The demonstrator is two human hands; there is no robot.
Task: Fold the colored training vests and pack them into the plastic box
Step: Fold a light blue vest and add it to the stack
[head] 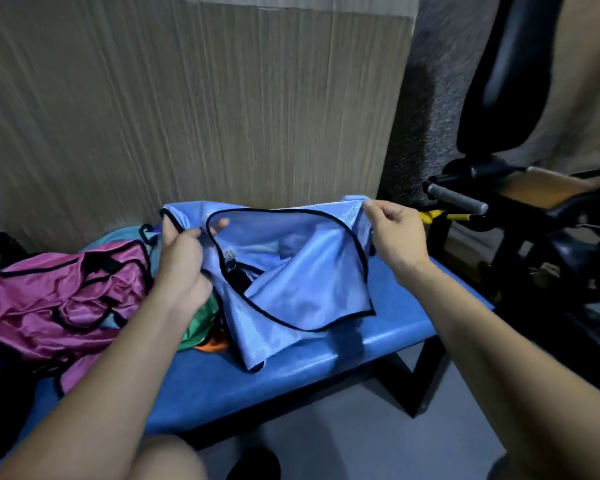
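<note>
Both hands are holding a light blue vest up over the blue bench, which is serving here as the landmark. The left hand is gripping the vest's left shoulder strap, with its fingers curled round the black-trimmed edge and one fingertip showing through the neck opening. The right hand is pinching the other top corner between thumb and fingers, above the far right part of the bench. The vest is hanging slack between the two hands, its lower folds and bottom hem resting on the bench seat near the middle. A pink vest is lying crumpled on the left end of the bench, and a green vest and a bit of orange cloth are peeking out beneath the left wrist, between the pink vest and the blue one. Behind the bench a ribbed beige wall panel is standing, and to the right of the bench a black exercise machine with a grey handle is sitting on the floor. The plastic box is out of sight in this view.
</note>
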